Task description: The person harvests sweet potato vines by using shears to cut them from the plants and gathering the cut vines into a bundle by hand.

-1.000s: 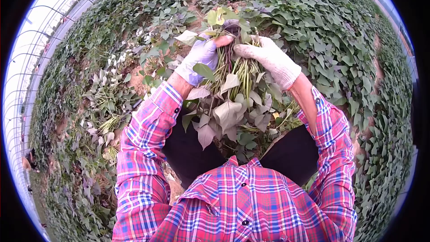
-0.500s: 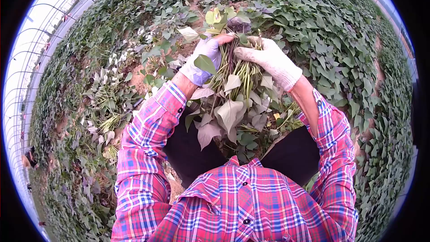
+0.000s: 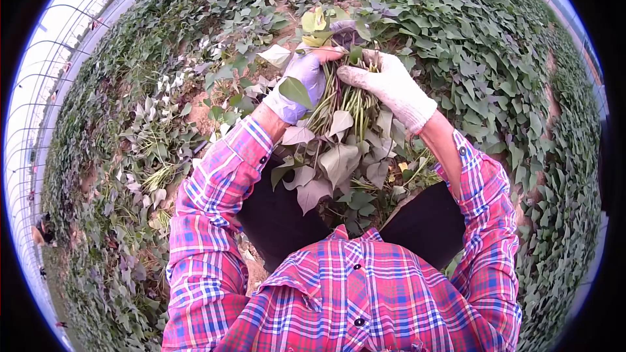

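A bundle of leafy vine stems (image 3: 352, 109) hangs between my hands, stem ends up and broad pale leaves (image 3: 339, 163) drooping over my knees. My left hand (image 3: 301, 88), in a thin pale purple glove with the thumb bare, is closed around the left side of the bundle near its top. In a white knit glove with soiled fingertips, my right hand (image 3: 390, 88) grips the upper right of the stems. A thin stem crosses the top of the bundle between both hands. Yellow-green leaves (image 3: 314, 21) stick up above my left thumb.
Dense green vines (image 3: 469, 52) cover the ground ahead and to both sides. Cut stem bundles (image 3: 160, 176) lie on the left. Bare soil (image 3: 201, 114) shows between the leaves. A metal hoop frame (image 3: 29, 85) stands at the far left. My dark-trousered knees (image 3: 427, 225) flank the bundle.
Both hands have shifted slightly around the top of the bundle, the right one a little to the left. The hanging leaves have swung slightly.
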Motion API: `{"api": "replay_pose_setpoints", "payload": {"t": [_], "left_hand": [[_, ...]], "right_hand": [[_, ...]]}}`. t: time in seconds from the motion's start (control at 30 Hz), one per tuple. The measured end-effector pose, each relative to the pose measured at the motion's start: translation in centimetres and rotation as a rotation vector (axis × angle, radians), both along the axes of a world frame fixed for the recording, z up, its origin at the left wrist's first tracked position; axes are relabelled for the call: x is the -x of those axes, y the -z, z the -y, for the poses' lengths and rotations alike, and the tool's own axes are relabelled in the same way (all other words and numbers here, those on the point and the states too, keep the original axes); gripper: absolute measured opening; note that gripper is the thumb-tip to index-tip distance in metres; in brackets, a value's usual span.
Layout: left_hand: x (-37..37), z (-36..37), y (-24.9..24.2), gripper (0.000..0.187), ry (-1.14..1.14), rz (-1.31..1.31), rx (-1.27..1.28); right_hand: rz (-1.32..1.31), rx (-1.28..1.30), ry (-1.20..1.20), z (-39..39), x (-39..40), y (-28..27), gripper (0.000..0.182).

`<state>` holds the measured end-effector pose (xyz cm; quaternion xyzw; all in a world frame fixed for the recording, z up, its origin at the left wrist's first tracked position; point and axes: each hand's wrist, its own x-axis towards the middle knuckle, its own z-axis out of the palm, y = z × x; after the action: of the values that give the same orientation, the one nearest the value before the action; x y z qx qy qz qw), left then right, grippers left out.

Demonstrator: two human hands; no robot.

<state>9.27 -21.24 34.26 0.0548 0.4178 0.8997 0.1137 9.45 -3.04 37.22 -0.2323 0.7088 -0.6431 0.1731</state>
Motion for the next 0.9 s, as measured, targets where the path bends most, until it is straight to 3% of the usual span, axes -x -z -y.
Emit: {"api": "replay_pose_setpoints", "payload": {"t": [0.07,0.1,0.2,0.23,0.27,0.33,0.37,0.4,0.5,0.57,0.63,0.73,0.8,0.87,0.9], "left_hand": [[0.3,0.1,0.6,0.020,-0.035,-0.048,0.033],[0.4,0.6,0.0,0.021,0.129,-0.090,-0.114],[-1.4,-0.2,-0.9,0.024,-0.011,-0.153,0.019],[-0.5,0.6,-1.3,0.024,0.149,0.057,-0.147],[0.5,1.4,0.2,0.024,0.154,0.002,-0.153],[0.4,1.2,1.1,0.024,-0.613,-1.323,0.929],[0.7,0.7,1.5,0.026,-0.269,-0.895,0.541],[0.8,0.0,1.3,0.030,-0.129,-0.415,0.046],[-2.2,-0.4,-1.6,0.028,-0.312,-0.734,0.860],[-0.5,0.1,-0.4,0.029,-0.251,-0.555,0.651],[0.6,0.4,0.1,0.030,-0.237,-0.361,0.473],[0.5,1.1,0.8,0.027,-0.206,-0.487,0.506],[1.5,0.9,0.0,0.025,-0.110,-0.016,0.348],[2.1,1.9,0.9,0.030,-0.171,-0.365,0.547],[-1.1,0.9,-2.5,0.030,-0.212,-0.390,0.649]], "right_hand": [[0.029,0.085,0.052,-0.1,0.7,1.1,0.032],[0.102,0.097,0.064,-0.3,0.4,0.6,0.030],[0.043,0.047,0.073,-0.5,0.6,0.6,0.030],[0.045,0.047,0.073,-0.4,0.6,0.6,0.030],[0.001,0.066,0.065,-0.3,0.5,0.7,0.028],[-0.043,0.085,0.050,0.2,0.1,0.3,0.026],[-0.058,0.062,0.045,0.4,-0.3,-0.1,0.027],[-0.074,0.039,0.042,0.5,-0.5,-0.5,0.027],[-0.055,0.082,0.013,0.7,0.0,0.2,0.030],[0.056,0.164,0.086,0.5,-0.4,0.1,0.029],[0.001,0.167,0.094,0.6,-0.1,0.6,0.029],[-0.037,0.140,0.137,0.1,-0.3,0.2,0.028],[0.014,0.148,0.161,-0.3,-0.1,0.2,0.028],[0.000,0.201,0.144,-0.9,0.6,0.6,0.029],[-0.006,0.183,0.164,-1.0,0.6,0.3,0.030]]}}
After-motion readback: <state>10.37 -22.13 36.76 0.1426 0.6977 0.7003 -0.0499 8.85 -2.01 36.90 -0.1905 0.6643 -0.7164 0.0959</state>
